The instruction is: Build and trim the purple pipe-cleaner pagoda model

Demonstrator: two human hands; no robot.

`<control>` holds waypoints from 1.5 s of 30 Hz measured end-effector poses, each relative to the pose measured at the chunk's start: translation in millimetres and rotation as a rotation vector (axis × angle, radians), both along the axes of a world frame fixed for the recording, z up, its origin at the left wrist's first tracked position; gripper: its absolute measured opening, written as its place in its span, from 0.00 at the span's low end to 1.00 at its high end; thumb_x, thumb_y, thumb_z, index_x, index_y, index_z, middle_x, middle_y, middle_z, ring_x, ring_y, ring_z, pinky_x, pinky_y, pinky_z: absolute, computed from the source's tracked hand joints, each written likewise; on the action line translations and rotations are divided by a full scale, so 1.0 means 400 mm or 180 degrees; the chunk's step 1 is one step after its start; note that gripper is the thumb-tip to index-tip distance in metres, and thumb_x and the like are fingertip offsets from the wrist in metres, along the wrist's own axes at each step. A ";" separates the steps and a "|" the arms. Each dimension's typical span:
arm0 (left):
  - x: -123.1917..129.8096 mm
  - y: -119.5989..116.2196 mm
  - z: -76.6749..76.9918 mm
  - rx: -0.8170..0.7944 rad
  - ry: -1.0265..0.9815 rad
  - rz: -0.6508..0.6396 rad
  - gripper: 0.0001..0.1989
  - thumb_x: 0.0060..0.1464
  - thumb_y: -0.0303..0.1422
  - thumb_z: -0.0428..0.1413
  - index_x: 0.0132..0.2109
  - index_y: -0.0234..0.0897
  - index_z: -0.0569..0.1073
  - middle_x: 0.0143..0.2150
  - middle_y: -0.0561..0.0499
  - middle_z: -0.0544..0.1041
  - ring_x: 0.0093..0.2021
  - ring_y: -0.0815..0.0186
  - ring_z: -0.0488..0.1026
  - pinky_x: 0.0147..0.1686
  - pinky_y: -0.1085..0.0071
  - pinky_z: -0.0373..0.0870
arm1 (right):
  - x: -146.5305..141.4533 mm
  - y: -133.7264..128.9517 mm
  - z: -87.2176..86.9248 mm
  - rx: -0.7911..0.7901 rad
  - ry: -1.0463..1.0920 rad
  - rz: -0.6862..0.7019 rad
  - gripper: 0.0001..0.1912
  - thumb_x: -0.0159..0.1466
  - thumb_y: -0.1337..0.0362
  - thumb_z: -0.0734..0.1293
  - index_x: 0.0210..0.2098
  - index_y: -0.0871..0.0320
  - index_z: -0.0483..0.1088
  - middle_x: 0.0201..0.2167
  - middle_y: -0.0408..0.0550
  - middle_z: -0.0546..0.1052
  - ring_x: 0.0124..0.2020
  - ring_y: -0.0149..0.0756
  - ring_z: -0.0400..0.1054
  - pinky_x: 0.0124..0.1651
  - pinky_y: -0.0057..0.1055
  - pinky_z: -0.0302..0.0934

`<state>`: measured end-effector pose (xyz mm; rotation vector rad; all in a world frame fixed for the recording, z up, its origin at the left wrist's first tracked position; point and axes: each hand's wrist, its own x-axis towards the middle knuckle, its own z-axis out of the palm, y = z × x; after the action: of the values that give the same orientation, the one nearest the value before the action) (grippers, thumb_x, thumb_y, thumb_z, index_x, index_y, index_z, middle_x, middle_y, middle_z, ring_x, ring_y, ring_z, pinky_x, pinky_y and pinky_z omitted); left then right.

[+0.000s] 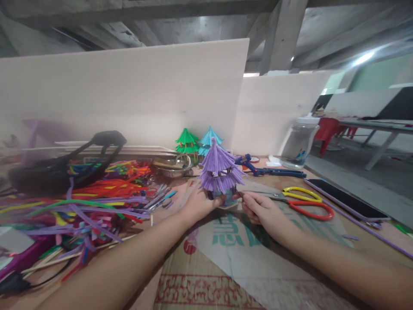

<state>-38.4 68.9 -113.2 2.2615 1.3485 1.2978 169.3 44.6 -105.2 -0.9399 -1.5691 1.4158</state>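
A small purple two-tiered pagoda (220, 168), its roofs made of fuzzy pipe-cleaner strips, stands upright in front of me. My left hand (201, 206) is closed round its lower left side, the thumb across the base. On the other side, my right hand (261, 211) is pinched near the base's right edge. Whatever lies between those fingertips is too small to make out. Just beyond the right hand are scissors (308, 202) with one yellow and one red handle. Behind the purple pagoda stand a similar green one (186, 141) and a light blue one (209, 137).
Pipe cleaners (106, 189) in many colours heap up on the left, by a blurred black object (108, 140). A metal bowl (171, 168), a blue glue gun (247, 161), a clear bottle (297, 142) and a phone (345, 199) lie around. A white panel (129, 94) rises behind.
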 end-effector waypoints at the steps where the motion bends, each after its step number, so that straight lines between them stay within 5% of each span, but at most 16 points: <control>1: -0.001 0.000 0.000 -0.0015 0.0020 0.0025 0.20 0.53 0.39 0.58 0.52 0.36 0.75 0.55 0.45 0.77 0.57 0.54 0.70 0.60 0.59 0.66 | 0.001 0.001 0.000 0.0012 -0.0008 0.0012 0.29 0.55 0.36 0.67 0.32 0.58 0.64 0.18 0.32 0.53 0.17 0.22 0.42 0.19 0.24 0.36; 27: -0.002 0.000 0.004 0.0056 0.0113 -0.0061 0.18 0.54 0.41 0.57 0.50 0.38 0.75 0.48 0.47 0.80 0.55 0.54 0.72 0.60 0.58 0.65 | 0.000 -0.001 -0.002 -0.0120 0.0201 0.0102 0.27 0.56 0.39 0.68 0.37 0.59 0.67 0.18 0.31 0.53 0.16 0.22 0.41 0.19 0.24 0.34; 45: 0.002 -0.005 0.004 0.0236 0.0152 -0.0176 0.17 0.55 0.37 0.58 0.50 0.38 0.75 0.53 0.47 0.78 0.55 0.56 0.73 0.58 0.59 0.68 | -0.004 -0.011 0.013 -0.0076 0.0188 0.0111 0.25 0.57 0.42 0.68 0.34 0.58 0.65 0.17 0.31 0.53 0.16 0.22 0.42 0.19 0.25 0.35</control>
<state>-37.6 66.9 -111.7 2.3756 1.2636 1.3044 167.6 40.2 -99.9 -0.8808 -1.5347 1.4762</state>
